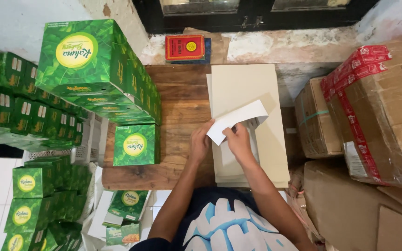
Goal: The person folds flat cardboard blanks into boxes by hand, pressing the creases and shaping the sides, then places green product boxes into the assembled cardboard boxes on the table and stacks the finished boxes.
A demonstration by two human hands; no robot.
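We see both hands at work over a stack of cream flat sheets (247, 93) that lies on the wooden surface (182, 107), running from the wall toward the person's body. The left hand (200, 144) and the right hand (239, 142) each pinch the near edge of a white folded sheet (236, 120) — fingers closed on it, the grip tight at its lower corner — and the sheet is lifted and bent upward above the stack, its far end curling toward the right.

To the left of the hands, a small green carton (135, 145) stands on the surface, near the left hand but not touching it. Behind it a larger pile of green cartons (94, 69) rises high and crowds the left half of the surface. More green cartons (33, 204) are stacked on the floor further left and below the surface edge.

At the far end, against the wall, lies a red flat box (185, 47). On the right, brown cardboard boxes (378, 111) — one bound with red printed tape (354, 74) — stand close beside the stack of sheets, hemming in the right side.
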